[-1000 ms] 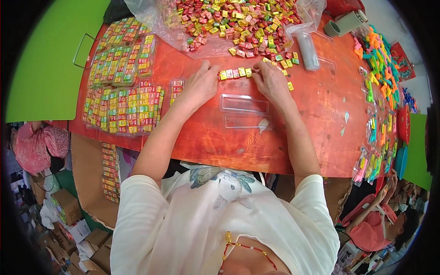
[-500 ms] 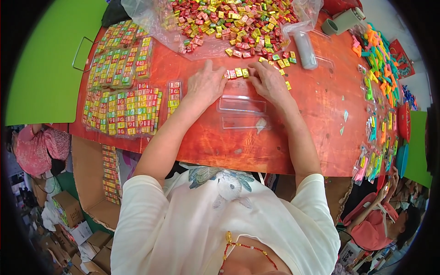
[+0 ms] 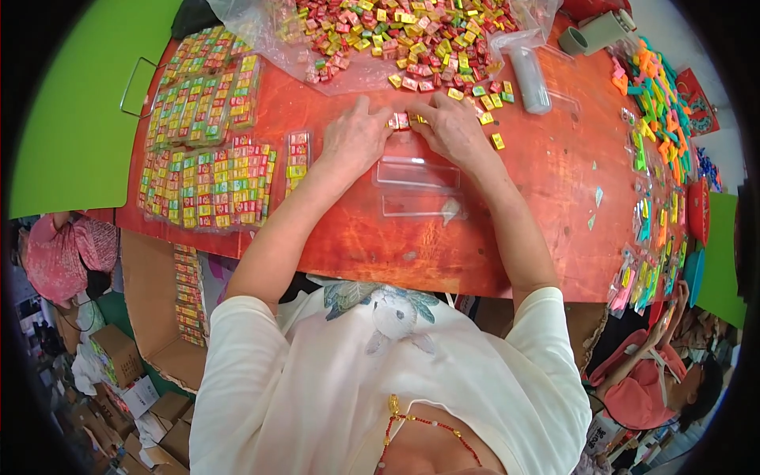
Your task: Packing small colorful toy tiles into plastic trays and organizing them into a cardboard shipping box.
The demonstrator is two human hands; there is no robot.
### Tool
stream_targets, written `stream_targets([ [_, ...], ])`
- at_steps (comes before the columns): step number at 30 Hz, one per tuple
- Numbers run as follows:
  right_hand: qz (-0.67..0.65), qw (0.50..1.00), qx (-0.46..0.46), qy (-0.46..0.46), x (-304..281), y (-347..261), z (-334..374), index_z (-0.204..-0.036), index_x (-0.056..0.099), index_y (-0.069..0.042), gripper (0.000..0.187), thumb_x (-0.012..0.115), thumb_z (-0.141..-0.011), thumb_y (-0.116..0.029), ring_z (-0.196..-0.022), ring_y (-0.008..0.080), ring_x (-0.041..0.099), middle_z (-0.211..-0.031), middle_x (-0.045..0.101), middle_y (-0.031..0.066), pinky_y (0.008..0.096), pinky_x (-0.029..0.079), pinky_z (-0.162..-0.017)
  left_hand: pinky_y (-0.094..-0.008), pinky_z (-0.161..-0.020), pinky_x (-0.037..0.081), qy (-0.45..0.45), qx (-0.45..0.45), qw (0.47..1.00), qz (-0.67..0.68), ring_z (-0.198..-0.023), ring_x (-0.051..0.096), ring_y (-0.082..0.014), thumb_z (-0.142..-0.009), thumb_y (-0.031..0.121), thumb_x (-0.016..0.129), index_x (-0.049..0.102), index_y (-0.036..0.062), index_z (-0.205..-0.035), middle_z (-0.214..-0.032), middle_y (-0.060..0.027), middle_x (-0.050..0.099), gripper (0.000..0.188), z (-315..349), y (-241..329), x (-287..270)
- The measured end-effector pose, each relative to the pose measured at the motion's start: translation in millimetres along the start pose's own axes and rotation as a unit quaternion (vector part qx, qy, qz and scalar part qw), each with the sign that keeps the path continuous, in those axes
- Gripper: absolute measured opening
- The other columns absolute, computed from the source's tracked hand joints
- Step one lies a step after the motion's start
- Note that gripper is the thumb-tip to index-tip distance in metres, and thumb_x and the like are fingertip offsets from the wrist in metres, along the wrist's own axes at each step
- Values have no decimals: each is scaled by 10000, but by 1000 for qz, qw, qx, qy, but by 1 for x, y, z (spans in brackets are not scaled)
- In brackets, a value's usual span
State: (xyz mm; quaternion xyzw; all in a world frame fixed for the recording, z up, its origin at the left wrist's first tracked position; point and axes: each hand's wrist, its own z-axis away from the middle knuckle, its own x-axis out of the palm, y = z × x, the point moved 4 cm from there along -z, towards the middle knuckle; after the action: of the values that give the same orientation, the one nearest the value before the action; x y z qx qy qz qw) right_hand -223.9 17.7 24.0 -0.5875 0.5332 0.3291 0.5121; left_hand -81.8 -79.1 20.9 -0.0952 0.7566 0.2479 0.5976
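Observation:
A short row of small red and yellow boxes (image 3: 400, 121) lies on the table between my two hands. My left hand (image 3: 354, 136) is closed at the row's left end, its fingertips against the end box. Over the right part of the row, my right hand (image 3: 453, 131) has its fingers curled on a yellow box and hides some of the others. Just nearer to me lie two clear plastic trays (image 3: 417, 174), without boxes in them. Beside my left forearm stands a narrow clear tray filled with small boxes (image 3: 298, 161).
A big heap of loose small boxes (image 3: 412, 43) spreads over a plastic bag at the far side. Filled trays (image 3: 207, 186) are stacked on the left. A clear cylinder (image 3: 529, 81) and a grey-green cup (image 3: 571, 41) stand far right, near colourful plastic toys (image 3: 661, 103). Another person (image 3: 645, 372) sits right.
My right hand has moved left along the row, covering more of the boxes. The visible part of the row between my hands is shorter. My left hand has barely moved.

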Motion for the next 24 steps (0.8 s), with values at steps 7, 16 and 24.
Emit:
stream_targets([
  [7, -8, 999, 40, 25, -42, -25, 41, -1052, 703, -148, 186, 671, -882, -216, -864, 274, 609, -842, 594, 101, 432, 422, -764, -465, -662, 575, 29, 74, 994, 77, -818, 671, -366, -910, 232, 643, 650, 148, -1092, -984, -154, 556, 201, 25, 33, -29],
  [16, -18, 997, 67, 17, -38, -37, 90, -1123, 671, -132, 262, 684, -873, -206, -853, 267, 588, -895, 576, 100, 413, 409, -733, -440, -679, 542, 8, 142, 989, 35, -793, 631, -327, -905, 195, 655, 624, 120, -1195, -901, -130, 508, 301, 52, 46, -6],
  [24, -91, 988, 110, 57, -35, -23, 105, -1142, 642, -90, 289, 692, -860, -124, -871, 288, 590, -946, 595, 101, 402, 430, -745, -461, -886, 506, 41, 53, 978, 197, -1116, 572, -383, -899, 108, 618, 480, 69, -1400, -1269, -245, 496, 521, 67, 28, -14],
])
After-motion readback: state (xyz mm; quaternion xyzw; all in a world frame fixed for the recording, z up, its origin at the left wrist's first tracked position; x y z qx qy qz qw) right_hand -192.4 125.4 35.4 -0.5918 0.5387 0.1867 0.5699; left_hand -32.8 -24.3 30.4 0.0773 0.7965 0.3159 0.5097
